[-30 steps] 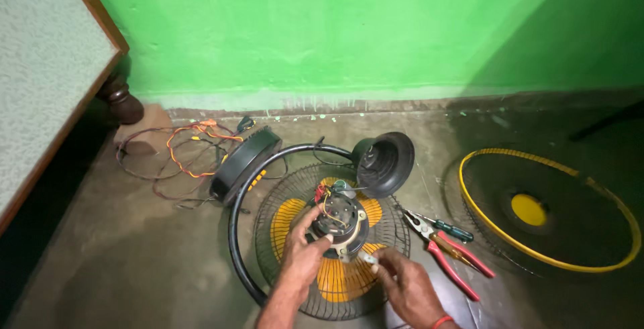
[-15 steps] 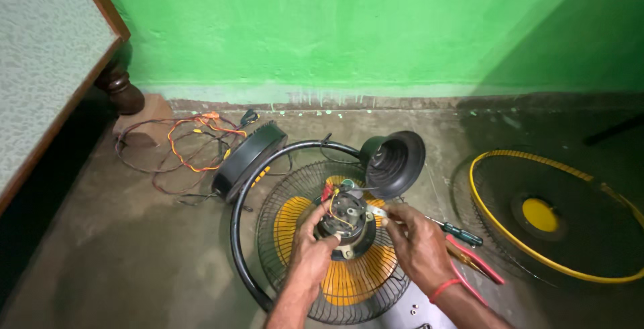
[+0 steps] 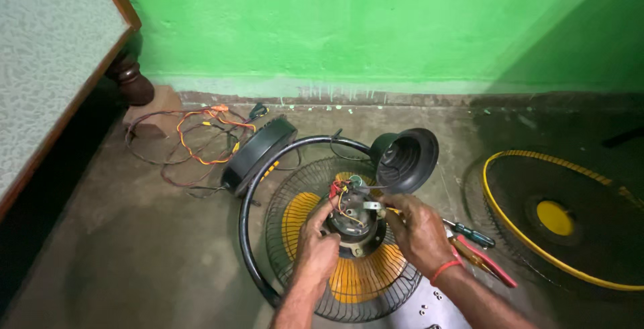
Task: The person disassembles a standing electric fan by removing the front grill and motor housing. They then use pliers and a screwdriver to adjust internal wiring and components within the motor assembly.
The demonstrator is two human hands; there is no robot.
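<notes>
Loose screws (image 3: 429, 302) lie on the plate nearest me; a knock could scatter them. Left hand (image 3: 318, 245) pinches the motor (image 3: 354, 225) rim, right hand (image 3: 419, 232) cups its other side (grip looks light, so I judge it could tip). Motor sits on the grille (image 3: 349, 275), round, dark, with red and yellow wires (image 3: 339, 191) exposed that could snag. Beyond: pliers (image 3: 483, 262), screwdriver (image 3: 469, 234), black cone (image 3: 406, 158).

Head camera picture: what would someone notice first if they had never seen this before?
Probably the bright green wall across the top. Next, in the middle of the floor, both hands, left hand and right hand, grip a round fan motor with red and yellow wires, sitting on a wire fan guard with yellow blades beneath. At the right lies a second fan grille with a yellow rim.
</notes>
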